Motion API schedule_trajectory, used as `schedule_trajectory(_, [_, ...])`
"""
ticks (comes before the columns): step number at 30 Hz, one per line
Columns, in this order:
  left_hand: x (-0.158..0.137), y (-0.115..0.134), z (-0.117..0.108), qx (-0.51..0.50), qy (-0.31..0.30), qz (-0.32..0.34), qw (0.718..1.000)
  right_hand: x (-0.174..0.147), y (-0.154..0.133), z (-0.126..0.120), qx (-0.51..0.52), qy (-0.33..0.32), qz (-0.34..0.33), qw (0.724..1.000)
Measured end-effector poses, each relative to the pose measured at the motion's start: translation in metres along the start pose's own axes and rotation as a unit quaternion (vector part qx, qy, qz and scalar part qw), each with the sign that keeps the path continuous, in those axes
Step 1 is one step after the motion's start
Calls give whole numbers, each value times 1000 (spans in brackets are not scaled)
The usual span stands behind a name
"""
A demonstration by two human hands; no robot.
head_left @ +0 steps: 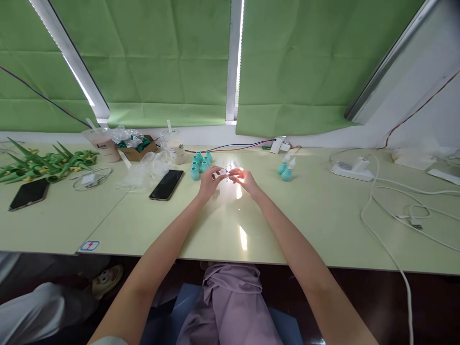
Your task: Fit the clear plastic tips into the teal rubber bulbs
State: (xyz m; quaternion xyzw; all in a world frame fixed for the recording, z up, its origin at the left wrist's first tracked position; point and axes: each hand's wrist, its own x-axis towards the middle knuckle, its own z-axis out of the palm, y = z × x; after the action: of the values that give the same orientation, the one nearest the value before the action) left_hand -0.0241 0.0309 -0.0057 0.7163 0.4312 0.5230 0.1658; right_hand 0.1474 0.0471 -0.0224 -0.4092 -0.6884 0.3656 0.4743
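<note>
Both hands meet over the middle of the table [273, 220]. My left hand [209, 183] pinches a small whitish, partly clear piece [223, 172]. Closed fingertips of my right hand [246, 179] touch its right side; glare hides exactly what they grip. Just left of my left hand stand several small teal bottles [195, 173] with open necks. To the right of my right hand are two teal bottles [286, 174] topped with white pointed nozzles [292, 163]. Small clear bits lie behind the hands, washed out by the light.
A black phone [167, 185] and crumpled clear plastic bags [145, 172] lie to the left. Behind them are a cardboard box [138, 152] and drink cups [175, 149]. Green leaf-like pieces [64, 160] cover the far left. A white power strip [352, 171] with looping cables is at right.
</note>
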Motion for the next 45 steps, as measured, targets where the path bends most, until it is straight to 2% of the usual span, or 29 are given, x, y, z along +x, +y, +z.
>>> schedule_trajectory(2, [1, -7, -1, 2, 13, -31, 999, 1, 6, -5, -153, 68, -32, 985])
schedule_trajectory(4, [2, -15, -3, 26, 14, -52, 998, 2, 12, -9, -300, 118, -42, 946])
schedule_trajectory(7, [4, -24, -7, 90, 3, -37, 995, 3, 19, -11, -420, 128, -49, 897])
schedule_trajectory(11, [4, -27, -9, 136, -18, -14, 990, 8, 25, -2, -467, 116, -67, 874])
schedule_trajectory(20, [1, -24, -4, 156, -47, -4, 987, 8, 23, 8, -470, 94, -89, 873])
schedule_trajectory(22, [0, -23, -4, 159, -52, -5, 986, 7, 18, 7, -459, 94, -92, 879])
schedule_trajectory(24, [0, -22, -5, 159, -57, -4, 986, 8, 10, 3, -419, 109, -82, 898])
schedule_trajectory(28, [-1, -20, -5, 161, -65, -1, 985, 7, -7, -8, -245, 127, -74, 958])
schedule_trajectory(30, [-2, -19, -4, 160, -69, 2, 985, 6, -14, -11, -171, 114, -81, 975])
schedule_trajectory(33, [-3, -16, -3, 156, -77, 10, 985, 3, -22, -11, -110, 84, -83, 987])
schedule_trajectory(37, [-4, -14, -2, 149, -76, 17, 986, 0, -25, -8, -11, 33, -44, 998])
schedule_trajectory(41, [-4, -14, -2, 152, -76, 22, 985, -1, -25, -9, 81, 23, -4, 996])
schedule_trajectory(45, [-5, -12, -1, 156, -86, 26, 984, 0, -22, -10, 103, 20, 9, 994])
